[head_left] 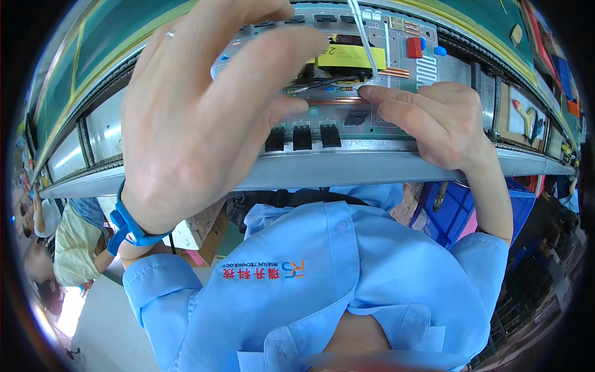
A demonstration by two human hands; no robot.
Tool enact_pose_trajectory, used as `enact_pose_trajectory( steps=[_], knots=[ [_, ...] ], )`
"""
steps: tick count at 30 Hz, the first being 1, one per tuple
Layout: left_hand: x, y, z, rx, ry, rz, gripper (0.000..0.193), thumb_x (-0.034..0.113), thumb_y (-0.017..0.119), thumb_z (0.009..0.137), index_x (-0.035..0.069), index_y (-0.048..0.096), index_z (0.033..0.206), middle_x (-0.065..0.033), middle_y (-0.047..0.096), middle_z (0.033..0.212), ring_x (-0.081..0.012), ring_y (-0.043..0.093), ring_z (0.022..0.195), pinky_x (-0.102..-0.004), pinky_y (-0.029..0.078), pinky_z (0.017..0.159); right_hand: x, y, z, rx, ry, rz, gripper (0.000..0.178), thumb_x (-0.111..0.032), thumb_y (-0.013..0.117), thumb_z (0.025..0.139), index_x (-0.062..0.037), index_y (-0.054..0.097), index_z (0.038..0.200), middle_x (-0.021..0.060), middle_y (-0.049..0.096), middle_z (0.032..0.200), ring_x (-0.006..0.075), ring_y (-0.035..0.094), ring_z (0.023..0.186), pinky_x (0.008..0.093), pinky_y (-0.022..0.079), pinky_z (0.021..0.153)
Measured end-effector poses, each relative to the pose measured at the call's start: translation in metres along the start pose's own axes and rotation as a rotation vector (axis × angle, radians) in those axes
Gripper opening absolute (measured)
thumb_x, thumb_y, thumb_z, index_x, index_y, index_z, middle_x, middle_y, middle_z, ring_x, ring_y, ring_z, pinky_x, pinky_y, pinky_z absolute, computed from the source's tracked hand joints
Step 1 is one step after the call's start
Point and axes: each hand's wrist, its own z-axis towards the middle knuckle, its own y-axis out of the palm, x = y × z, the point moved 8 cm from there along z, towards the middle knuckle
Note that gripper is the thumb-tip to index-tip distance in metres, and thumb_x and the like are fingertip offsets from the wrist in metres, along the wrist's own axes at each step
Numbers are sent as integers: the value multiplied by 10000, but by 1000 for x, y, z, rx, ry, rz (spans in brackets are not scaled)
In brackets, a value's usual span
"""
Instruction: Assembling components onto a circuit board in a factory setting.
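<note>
A green circuit board lies across the rails in front of me. On it sits a transformer wrapped in yellow tape, with dark windings. My left hand, with a blue wrist strap, arches over the board's left part. Its fingers are apart, and one fingertip overlaps the transformer's left end; I cannot tell if it touches. My right hand has curled fingers, its index fingertip down at the board beside the transformer's near right corner. Anything under that fingertip is hidden. White wires rise beside the transformer.
Three black parts stand along the board's near edge. A red block component and a blue disc component are at its far right. A metal rail runs along the front. Below right is a blue crate.
</note>
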Motion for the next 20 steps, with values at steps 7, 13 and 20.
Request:
enact_pose_trajectory(
  steps=[7,13,20],
  knots=[
    [-9,23,5,-122,46,4,445,12,745,640,43,629,1069,-111,614,1117,-307,593,971,-363,487,805,-1,-1,-2,-6,-15,-36,166,-178,609,765,-142,638,924,-36,678,840,121,595,554,265,456,452],
    [-11,27,5,-101,52,-3,438,-26,729,638,35,631,1061,-108,631,1094,-294,595,977,-356,491,811,1,1,-2,-24,-13,-38,181,-196,618,775,-144,651,945,-43,664,809,121,588,546,268,461,463],
    [-11,25,3,-88,57,-14,435,-53,717,646,36,635,1064,-113,630,1100,-292,596,991,-350,507,819,-7,2,0,-89,-54,-96,177,-187,629,784,-172,653,959,-55,687,912,104,592,561,249,459,461]
  ],
)
